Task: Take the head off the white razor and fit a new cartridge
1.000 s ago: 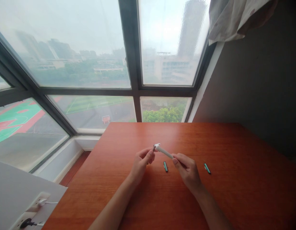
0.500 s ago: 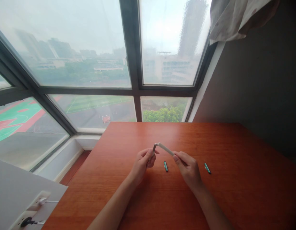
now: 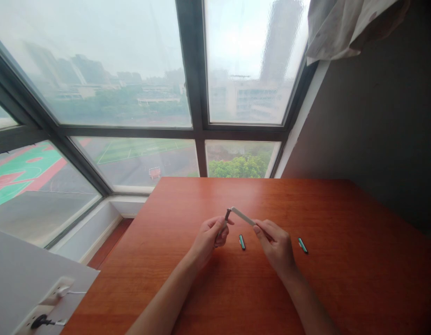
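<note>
My left hand is closed around a slim stick with a dark, metallic-looking end, most of it hidden by the fingers. Between the thumb and fingers of my right hand is a pale, narrow stick, slanting up to the left. The far tips of both sticks come close together above the table; whether they touch I cannot tell. A small green-and-black strip lies on the wood between my hands. To the right of my right hand lies a second green-and-black strip.
The reddish-brown wooden table runs up to the windows. A dark wall stands at the right, with a hanging cloth above. Wall sockets with plugged-in cords are at the lower left, beside the table's edge.
The dark end of the stick in my left hand has tilted slightly and moved a little to the right. Both hands keep their grip, and the two strips lie still.
</note>
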Available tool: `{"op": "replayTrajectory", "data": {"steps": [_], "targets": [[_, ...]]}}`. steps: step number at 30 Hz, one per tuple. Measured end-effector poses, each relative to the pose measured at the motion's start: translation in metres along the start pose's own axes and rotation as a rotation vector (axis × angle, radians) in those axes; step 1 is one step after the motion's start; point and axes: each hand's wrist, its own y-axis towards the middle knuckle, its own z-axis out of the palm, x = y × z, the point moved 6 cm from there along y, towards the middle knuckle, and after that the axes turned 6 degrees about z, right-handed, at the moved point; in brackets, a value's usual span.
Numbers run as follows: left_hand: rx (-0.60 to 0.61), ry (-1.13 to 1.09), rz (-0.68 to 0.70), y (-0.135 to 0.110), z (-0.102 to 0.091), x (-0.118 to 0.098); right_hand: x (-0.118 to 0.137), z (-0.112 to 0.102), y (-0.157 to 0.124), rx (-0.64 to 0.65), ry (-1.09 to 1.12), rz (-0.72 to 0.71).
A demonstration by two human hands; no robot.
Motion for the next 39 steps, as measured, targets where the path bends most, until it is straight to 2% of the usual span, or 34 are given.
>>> {"op": "replayTrajectory", "data": {"steps": [7, 13, 18, 21, 26, 28, 33, 39], "targets": [[0.008, 0.024, -0.003, 0.000, 0.000, 0.000, 0.002, 0.005, 0.000, 0.042, -0.001, -0.006], [-0.017, 0.042, 0.043, 0.001, -0.005, -0.005, -0.005, 0.000, 0.003, -0.005, -0.003, 0.074], [-0.047, 0.266, 0.157, -0.001, -0.009, -0.018, -0.008, -0.007, 0.003, -0.001, 0.082, 0.149], [-0.083, 0.448, 0.220, -0.005, -0.011, -0.028, -0.005, -0.011, 0.003, 0.014, 0.089, 0.116], [-0.120, 0.574, 0.315, -0.009, -0.011, -0.040, 0.004, -0.009, 0.002, 0.098, 0.012, -0.008], [-0.101, 0.603, 0.329, -0.010, -0.010, -0.040, 0.004, -0.008, 0.002, 0.111, -0.026, -0.027], [-0.076, 0.633, 0.341, -0.010, -0.008, -0.039, -0.002, -0.010, 0.004, 0.040, -0.088, -0.001], [-0.112, 0.630, 0.357, -0.010, -0.010, -0.043, 0.004, -0.007, 0.002, 0.104, -0.032, -0.035]]}}
